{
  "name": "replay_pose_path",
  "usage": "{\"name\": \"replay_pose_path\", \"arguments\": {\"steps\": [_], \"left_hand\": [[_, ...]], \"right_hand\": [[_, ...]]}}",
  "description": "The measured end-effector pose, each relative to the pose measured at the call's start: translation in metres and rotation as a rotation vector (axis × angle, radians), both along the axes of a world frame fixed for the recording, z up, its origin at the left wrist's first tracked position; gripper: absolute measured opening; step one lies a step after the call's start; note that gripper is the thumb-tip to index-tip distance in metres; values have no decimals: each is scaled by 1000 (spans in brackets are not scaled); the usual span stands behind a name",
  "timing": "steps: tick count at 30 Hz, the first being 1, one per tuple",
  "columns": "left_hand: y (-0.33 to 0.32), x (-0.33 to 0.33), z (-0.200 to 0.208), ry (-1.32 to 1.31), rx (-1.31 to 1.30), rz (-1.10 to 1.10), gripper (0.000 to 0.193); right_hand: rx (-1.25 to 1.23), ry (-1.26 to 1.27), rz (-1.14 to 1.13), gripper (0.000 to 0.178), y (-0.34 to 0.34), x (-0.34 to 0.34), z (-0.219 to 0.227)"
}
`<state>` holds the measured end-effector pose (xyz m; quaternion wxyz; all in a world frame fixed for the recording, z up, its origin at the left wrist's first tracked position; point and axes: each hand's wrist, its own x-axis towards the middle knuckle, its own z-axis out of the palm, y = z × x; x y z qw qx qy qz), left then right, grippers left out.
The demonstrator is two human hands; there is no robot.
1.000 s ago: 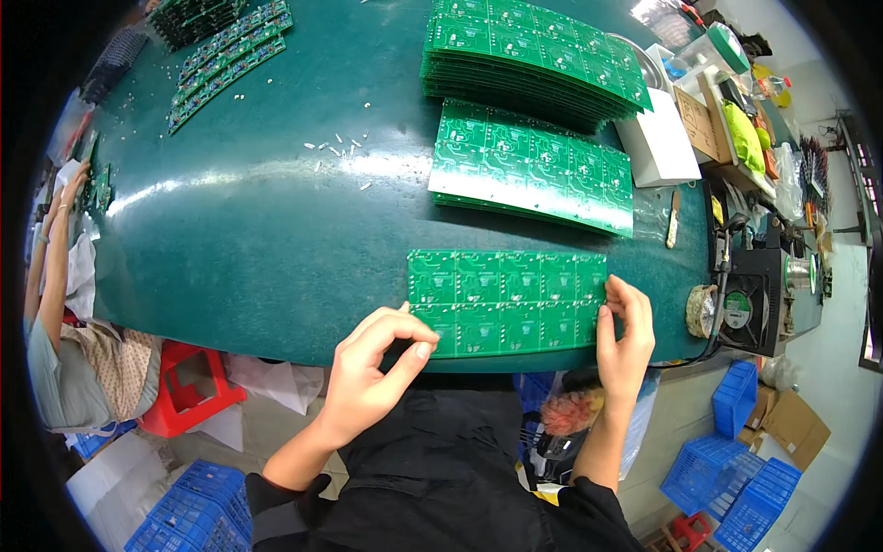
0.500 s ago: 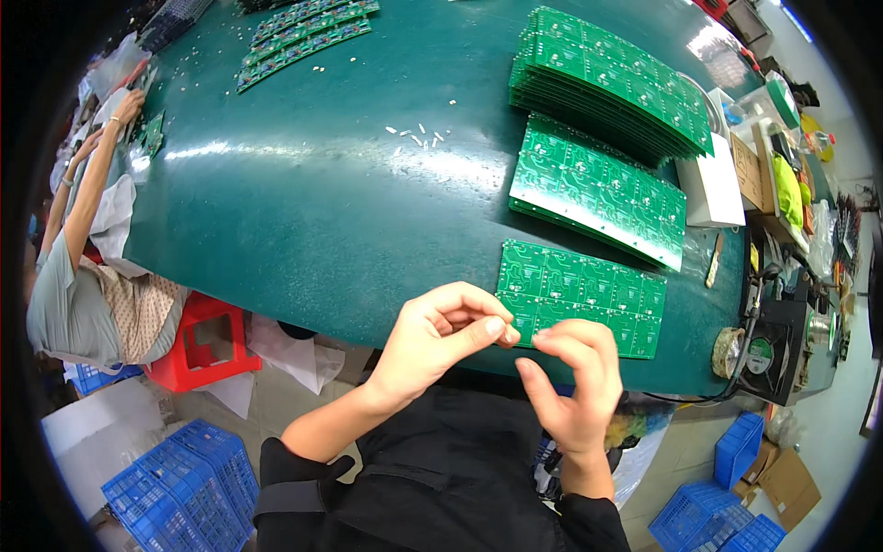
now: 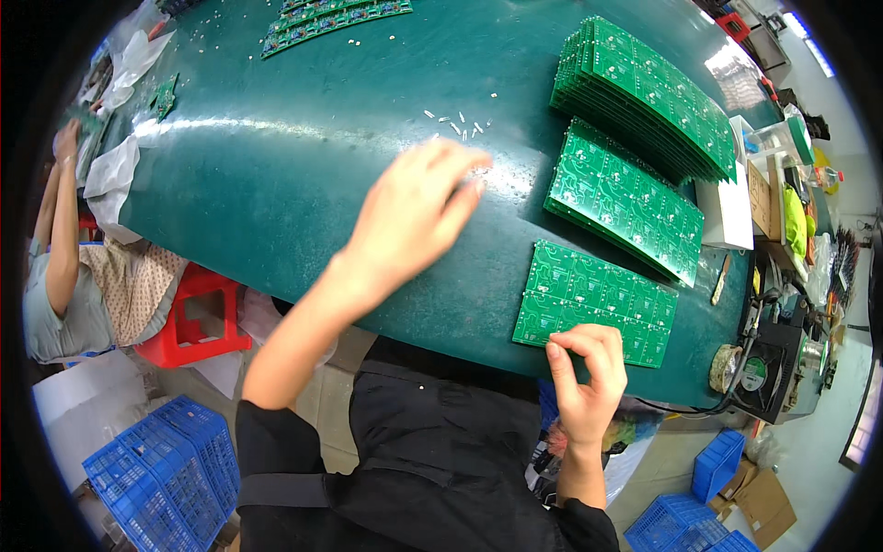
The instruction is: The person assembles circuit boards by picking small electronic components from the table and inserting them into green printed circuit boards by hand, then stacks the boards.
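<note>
My left hand (image 3: 414, 207) reaches over the green table, fingers stretched forward and thumb apart, with nothing visible in it. Just beyond its fingertips lie several small whitish slender parts (image 3: 464, 127), scattered loose. My right hand (image 3: 590, 373) is at the near edge of a flat green circuit board panel (image 3: 598, 293). Its thumb and index finger are pinched by the panel's near left corner. Whatever sits between those fingertips is too small to make out. Behind the panel stand a low stack of similar boards (image 3: 625, 198) and a taller stack (image 3: 658, 87).
Populated boards (image 3: 336, 26) lie at the far left. Another person's arm (image 3: 63, 221) works at the left edge, near a red stool (image 3: 198, 317). A white box (image 3: 727, 212), a tape roll (image 3: 725, 366) and a black device (image 3: 768, 368) stand at right. Blue crates (image 3: 166, 469) sit below.
My left hand has left my right hand and moved forward and left towards the small whitish parts, its fingers opening out. My right hand stays near the panel, its thumb and index finger closing together.
</note>
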<state>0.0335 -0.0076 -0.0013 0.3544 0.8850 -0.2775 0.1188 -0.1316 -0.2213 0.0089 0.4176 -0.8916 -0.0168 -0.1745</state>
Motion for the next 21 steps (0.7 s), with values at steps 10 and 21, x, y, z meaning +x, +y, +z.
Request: {"name": "replay_pose_path", "arguments": {"steps": [10,21], "left_hand": [[-4,58,-33,-183,257,75,15],[-2,54,-36,-147,136,104,8]], "right_hand": [[-132,32,4,16,6,-1,-18],[-231,-16,20,20,10,-2,-20]]}}
